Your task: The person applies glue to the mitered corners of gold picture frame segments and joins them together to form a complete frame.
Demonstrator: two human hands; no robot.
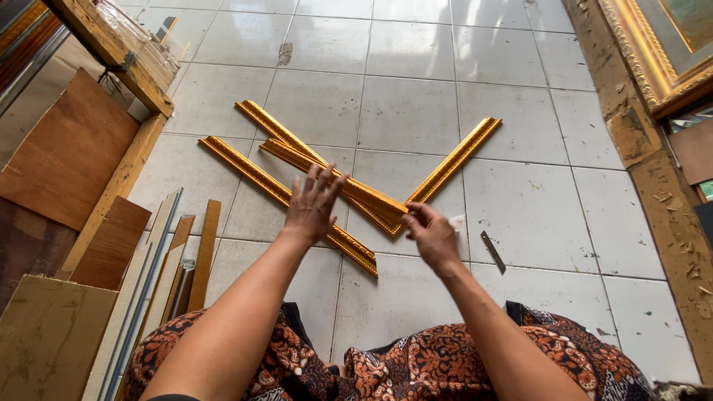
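Our left hand (312, 208) hovers, fingers spread and released, above the gold frame strips (297, 160) on the floor. Right hand (432, 236), fingers pinching the mitred corner joint (392, 223), likely steadying it.

Head camera looks steeply down, close above the tiled floor (416, 111).

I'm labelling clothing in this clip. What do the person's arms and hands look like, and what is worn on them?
Both arms are bare past the elbow: no sleeves, gloves, watch or rings show on the left hand or right hand.
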